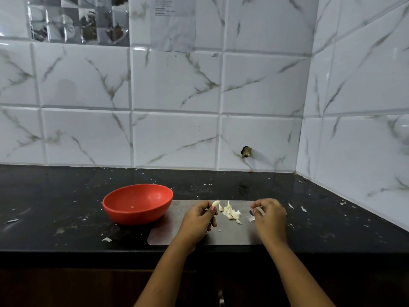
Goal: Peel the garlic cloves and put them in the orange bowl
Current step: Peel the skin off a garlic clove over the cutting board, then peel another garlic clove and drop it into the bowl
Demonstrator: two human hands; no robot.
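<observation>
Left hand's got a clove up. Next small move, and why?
Likely carry the garlic clove left and drop it into the orange bowl. The left hand pinches it above the steel board, it looks bare and white, and the right hand seems to pinch a pale peel scrap. The bowl holds almost nothing yet.

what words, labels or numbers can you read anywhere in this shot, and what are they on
On the clear sheet stuck to the wall tiles: a few short printed lines at its top, too small and blurred to read.
On the photo grid at the upper left of the wall: pictures only, no legible text.
On the orange bowl and the cutting board: no markings visible.
</observation>
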